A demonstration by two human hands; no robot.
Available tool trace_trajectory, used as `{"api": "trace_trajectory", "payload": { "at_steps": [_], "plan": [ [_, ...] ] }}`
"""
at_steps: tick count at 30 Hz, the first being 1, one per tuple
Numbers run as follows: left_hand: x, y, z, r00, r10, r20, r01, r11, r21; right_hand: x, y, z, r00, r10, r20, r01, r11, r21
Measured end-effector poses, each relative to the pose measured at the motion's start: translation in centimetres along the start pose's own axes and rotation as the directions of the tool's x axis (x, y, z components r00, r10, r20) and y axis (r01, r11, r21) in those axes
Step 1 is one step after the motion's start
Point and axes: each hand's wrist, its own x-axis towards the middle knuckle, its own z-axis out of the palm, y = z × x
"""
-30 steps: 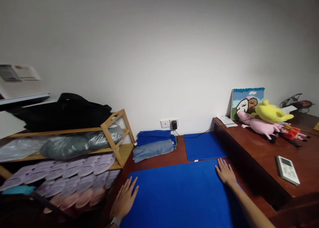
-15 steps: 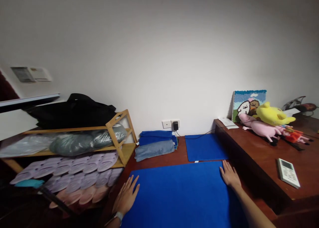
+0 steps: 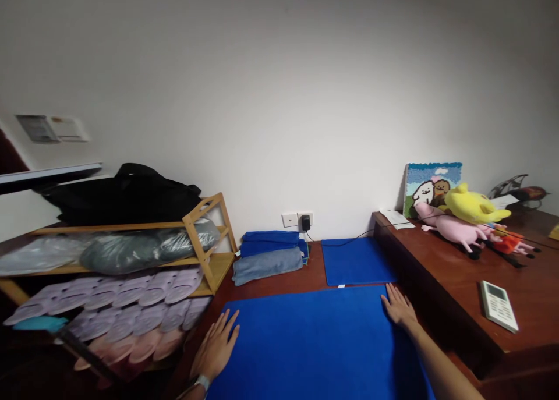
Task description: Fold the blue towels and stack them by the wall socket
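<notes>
A large blue cloth [image 3: 310, 342] lies spread flat on the reddish-brown table, its near end cut off by the frame. My left hand [image 3: 216, 344] rests at its left edge, fingers stretched out, with a watch on the wrist. At the far right corner of the cloth, my right hand [image 3: 399, 307] lies flat with its fingers extended. Neither hand grips anything. Just beyond is a smaller folded blue cloth [image 3: 358, 261] with a white tag. Left of that, a rolled grey-blue cloth [image 3: 268, 265] sits in front of folded dark blue cloths [image 3: 268, 241].
A wooden rack [image 3: 218, 272] at left holds slippers [image 3: 148, 289], plastic-wrapped bundles and a black bag [image 3: 126, 199]. On the raised right surface are plush toys [image 3: 454, 222], a dog picture [image 3: 434, 184] and a white remote [image 3: 498, 305]. A plugged-in adapter [image 3: 306, 221] trails a black cable.
My right hand has shifted slightly right along the cloth's far right corner. My left hand stays about where it was. The view has swung a little.
</notes>
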Motion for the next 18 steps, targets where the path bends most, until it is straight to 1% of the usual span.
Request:
{"api": "trace_trajectory", "payload": {
  "at_steps": [3, 5, 9, 12, 13, 14, 15, 16, 17, 18],
  "plan": [
    [-0.1, 0.2, -0.2, 0.999, 0.006, -0.036, -0.006, 1.0, -0.011, 0.4, 1.5, -0.6, 0.999, -0.037, 0.011, 0.036, 0.997, 0.073],
    [-0.2, 0.5, -0.7, 0.997, 0.012, -0.072, -0.013, 1.0, -0.007, 0.6, 2.5, -0.8, 0.997, -0.072, -0.005, 0.072, 0.991, 0.115],
    [-0.6, 1.4, -2.4, 0.988, 0.031, -0.149, -0.027, 0.999, 0.032, 0.6, 3.6, -0.5, 0.993, -0.119, -0.025, 0.122, 0.98, 0.159],
    [-0.9, 2.9, -3.9, 0.984, 0.079, -0.159, -0.073, 0.996, 0.044, 0.5, 3.6, -0.5, 0.992, -0.127, -0.024, 0.129, 0.968, 0.216],
    [-1.0, 4.0, -4.4, 0.983, 0.094, -0.157, -0.09, 0.995, 0.036, 0.5, 3.5, -0.5, 0.992, -0.125, -0.025, 0.128, 0.965, 0.228],
    [-1.1, 5.5, -4.8, 0.982, 0.109, -0.154, -0.108, 0.994, 0.019, 0.5, 3.4, -0.6, 0.992, -0.121, -0.026, 0.124, 0.964, 0.235],
    [-1.4, 7.6, -5.1, 0.98, 0.133, -0.147, -0.136, 0.991, -0.008, 0.5, 3.3, -0.6, 0.993, -0.115, -0.025, 0.118, 0.964, 0.238],
    [-1.9, 10.2, -5.4, 0.977, 0.159, -0.142, -0.167, 0.985, -0.042, 0.5, 3.3, -0.7, 0.994, -0.109, -0.026, 0.112, 0.964, 0.241],
    [-2.6, 13.3, -5.5, 0.966, 0.221, -0.131, -0.234, 0.968, -0.089, 0.5, 3.3, -0.8, 0.994, -0.103, -0.03, 0.107, 0.963, 0.247],
    [-3.6, 17.0, -5.3, 0.943, 0.31, -0.119, -0.326, 0.934, -0.144, 0.4, 3.2, -0.9, 0.994, -0.099, -0.035, 0.105, 0.961, 0.255]
  ]
}}
